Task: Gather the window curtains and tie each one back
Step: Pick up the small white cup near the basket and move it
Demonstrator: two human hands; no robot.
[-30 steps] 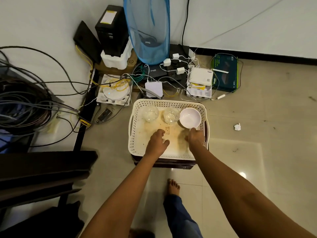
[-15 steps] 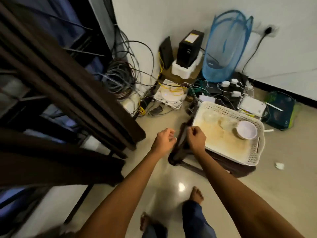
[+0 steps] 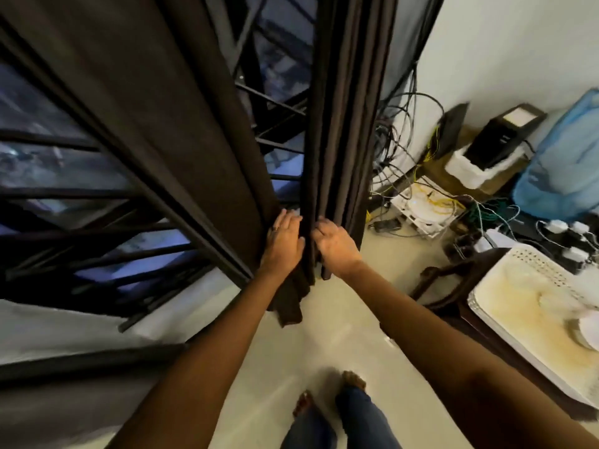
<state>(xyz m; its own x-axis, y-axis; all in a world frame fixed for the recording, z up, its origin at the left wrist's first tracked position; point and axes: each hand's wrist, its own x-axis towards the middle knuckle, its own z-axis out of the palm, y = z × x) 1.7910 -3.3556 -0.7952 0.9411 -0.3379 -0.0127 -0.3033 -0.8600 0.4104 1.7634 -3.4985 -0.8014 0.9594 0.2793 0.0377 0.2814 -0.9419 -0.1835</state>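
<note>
Two dark brown curtains hang before the barred window (image 3: 97, 196). The left curtain (image 3: 168, 118) is spread wide and the right curtain (image 3: 346, 108) hangs bunched in narrow folds. Their lower ends meet just above the floor. My left hand (image 3: 282, 243), with a ring on one finger, lies flat with straight fingers on the edge of the left curtain. My right hand (image 3: 335, 247) is beside it, its fingers curled into the folds of the right curtain, the fingertips hidden in the fabric. The two hands are almost touching.
A tangle of cables (image 3: 398, 131) and network boxes (image 3: 421, 212) lies on the floor at the wall. A white basket (image 3: 518, 306) with bowls sits on a dark stool (image 3: 444, 286) at the right. A blue mesh hamper (image 3: 564, 163) stands behind. My feet (image 3: 327, 393) are below.
My view swung left from the white basket up to the window. Both hands left the basket and moved onto the lower part of the curtains.
</note>
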